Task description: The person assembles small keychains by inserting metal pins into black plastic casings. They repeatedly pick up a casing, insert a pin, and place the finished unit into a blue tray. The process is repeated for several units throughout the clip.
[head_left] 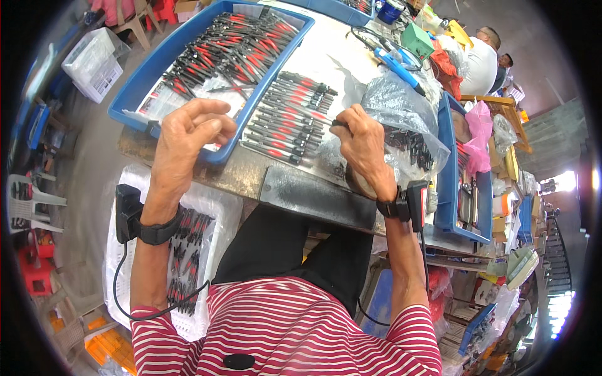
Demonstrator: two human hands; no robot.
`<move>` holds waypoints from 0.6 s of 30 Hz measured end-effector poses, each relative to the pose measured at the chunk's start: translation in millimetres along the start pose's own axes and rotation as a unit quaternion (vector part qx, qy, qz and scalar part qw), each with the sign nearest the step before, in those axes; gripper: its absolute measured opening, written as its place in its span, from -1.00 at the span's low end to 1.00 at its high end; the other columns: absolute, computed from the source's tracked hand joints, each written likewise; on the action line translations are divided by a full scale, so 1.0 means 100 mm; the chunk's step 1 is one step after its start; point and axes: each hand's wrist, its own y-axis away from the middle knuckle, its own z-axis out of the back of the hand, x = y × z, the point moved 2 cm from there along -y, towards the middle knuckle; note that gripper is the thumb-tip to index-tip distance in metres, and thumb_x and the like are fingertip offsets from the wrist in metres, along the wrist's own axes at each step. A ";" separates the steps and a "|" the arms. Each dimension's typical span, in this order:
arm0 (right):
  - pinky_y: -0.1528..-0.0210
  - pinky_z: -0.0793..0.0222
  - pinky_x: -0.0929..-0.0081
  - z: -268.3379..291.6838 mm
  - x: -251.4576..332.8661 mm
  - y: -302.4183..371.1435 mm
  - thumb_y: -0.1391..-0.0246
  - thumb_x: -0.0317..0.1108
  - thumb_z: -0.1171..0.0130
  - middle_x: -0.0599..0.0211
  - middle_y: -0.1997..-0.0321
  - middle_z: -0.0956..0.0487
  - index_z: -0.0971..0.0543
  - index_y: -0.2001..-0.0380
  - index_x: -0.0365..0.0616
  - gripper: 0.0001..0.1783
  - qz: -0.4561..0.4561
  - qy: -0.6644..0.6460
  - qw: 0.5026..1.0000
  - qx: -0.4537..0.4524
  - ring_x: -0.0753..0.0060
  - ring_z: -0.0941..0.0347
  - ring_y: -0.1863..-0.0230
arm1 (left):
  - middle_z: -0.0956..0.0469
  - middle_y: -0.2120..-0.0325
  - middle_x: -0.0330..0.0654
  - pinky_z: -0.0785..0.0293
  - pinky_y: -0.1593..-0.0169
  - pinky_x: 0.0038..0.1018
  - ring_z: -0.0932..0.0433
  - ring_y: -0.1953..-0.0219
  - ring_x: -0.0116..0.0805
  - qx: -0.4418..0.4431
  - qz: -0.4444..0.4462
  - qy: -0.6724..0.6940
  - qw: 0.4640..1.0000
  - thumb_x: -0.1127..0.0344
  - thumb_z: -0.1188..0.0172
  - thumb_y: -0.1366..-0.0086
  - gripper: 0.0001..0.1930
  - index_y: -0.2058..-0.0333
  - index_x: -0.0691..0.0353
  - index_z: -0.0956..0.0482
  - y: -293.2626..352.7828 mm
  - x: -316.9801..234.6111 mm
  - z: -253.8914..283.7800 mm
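Pliers (290, 120) sit in a neat row on the desk (313, 194), right hand (364, 147) pinched on one at the row's end beside the bag (401, 106), left hand (188, 141) loosely curled and empty above the tray (135, 94) — a careless nudge could scatter that row.

left hand (188, 135) loosely curled — right hand (362, 143) clenched

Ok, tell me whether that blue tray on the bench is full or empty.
Mostly full: the blue tray holds heaps of red-and-black tools, with only its near end showing bare patches.
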 end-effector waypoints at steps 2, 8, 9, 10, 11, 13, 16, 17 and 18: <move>0.39 -0.28 0.24 -0.06 -0.12 -0.12 0.18 -0.45 -0.24 0.22 0.45 -0.44 -0.48 0.51 -0.19 -0.86 -0.012 0.032 0.999 -0.003 0.05 -0.43 0.41 | -0.60 0.40 -0.10 -0.45 0.23 -0.56 -0.55 0.34 -0.45 -0.003 -0.005 -0.008 1.000 0.42 -0.05 -0.21 -0.72 0.14 0.47 -0.47 -0.03 0.01 0.08; 0.37 -0.32 0.18 -0.25 -0.45 -0.44 0.20 -0.46 -0.21 0.20 0.41 -0.45 -0.48 0.50 -0.18 -0.87 -0.031 0.075 0.997 -0.019 0.03 -0.45 0.41 | -0.59 0.46 -0.13 -0.43 0.28 -0.57 -0.53 0.41 -0.47 -0.031 0.020 -0.025 0.999 0.44 -0.07 -0.18 -0.74 0.17 0.46 -0.49 -0.12 0.05 0.24; 0.36 -0.33 0.16 -0.28 -0.51 -0.49 0.19 -0.46 -0.18 0.17 0.40 -0.46 -0.48 0.50 -0.19 -0.88 -0.039 0.079 0.996 -0.021 0.00 -0.45 0.40 | -0.59 0.47 -0.13 -0.43 0.29 -0.58 -0.53 0.41 -0.47 -0.035 0.026 -0.028 0.999 0.45 -0.06 -0.18 -0.75 0.17 0.46 -0.49 -0.12 0.05 0.26; 0.36 -0.33 0.15 -0.31 -0.56 -0.54 0.19 -0.46 -0.17 0.17 0.40 -0.46 -0.48 0.50 -0.20 -0.89 -0.040 0.082 0.996 -0.023 -0.01 -0.45 0.39 | -0.59 0.47 -0.14 -0.43 0.30 -0.58 -0.53 0.42 -0.47 -0.035 0.027 -0.027 0.999 0.45 -0.06 -0.18 -0.75 0.17 0.46 -0.49 -0.14 0.04 0.27; 0.35 -0.33 0.15 -0.34 -0.61 -0.59 0.19 -0.47 -0.16 0.16 0.41 -0.46 -0.48 0.50 -0.20 -0.89 -0.043 0.086 0.995 -0.025 -0.03 -0.45 0.39 | -0.59 0.48 -0.14 -0.41 0.35 -0.60 -0.51 0.46 -0.49 -0.045 0.035 -0.027 0.998 0.46 -0.06 -0.19 -0.76 0.18 0.45 -0.50 -0.15 0.04 0.28; 0.33 -0.34 0.13 -0.40 -0.70 -0.66 0.21 -0.48 -0.11 0.13 0.41 -0.47 -0.47 0.52 -0.21 -0.91 -0.054 0.081 0.995 -0.022 -0.05 -0.45 0.37 | -0.58 0.49 -0.14 -0.38 0.38 -0.62 -0.49 0.49 -0.52 -0.056 0.044 -0.031 0.997 0.46 -0.06 -0.19 -0.76 0.18 0.45 -0.50 -0.16 0.04 0.29; 0.31 -0.34 0.12 -0.51 -0.82 -0.72 0.22 -0.48 -0.09 0.13 0.39 -0.47 -0.47 0.52 -0.20 -0.91 -0.062 0.090 0.994 -0.003 -0.07 -0.45 0.38 | -0.58 0.51 -0.15 -0.31 0.44 -0.66 -0.44 0.53 -0.56 -0.064 0.042 -0.031 0.997 0.47 -0.05 -0.19 -0.77 0.19 0.44 -0.50 -0.17 0.03 0.29; 0.30 -0.34 0.10 -0.54 -0.85 -0.74 0.21 -0.48 -0.07 0.11 0.39 -0.49 -0.48 0.51 -0.19 -0.91 -0.056 0.084 0.995 0.006 -0.09 -0.45 0.37 | -0.58 0.52 -0.16 -0.30 0.44 -0.66 -0.43 0.53 -0.57 -0.065 0.041 -0.034 0.996 0.47 -0.05 -0.19 -0.77 0.19 0.44 -0.51 -0.18 0.03 0.30; 0.29 -0.34 0.10 -0.56 -0.88 -0.76 0.20 -0.48 -0.07 0.11 0.39 -0.49 -0.48 0.51 -0.19 -0.92 -0.055 0.082 0.995 0.007 -0.09 -0.46 0.36 | -0.58 0.52 -0.16 -0.30 0.45 -0.66 -0.43 0.54 -0.58 -0.066 0.040 -0.036 0.996 0.47 -0.05 -0.19 -0.78 0.19 0.44 -0.51 -0.18 0.02 0.30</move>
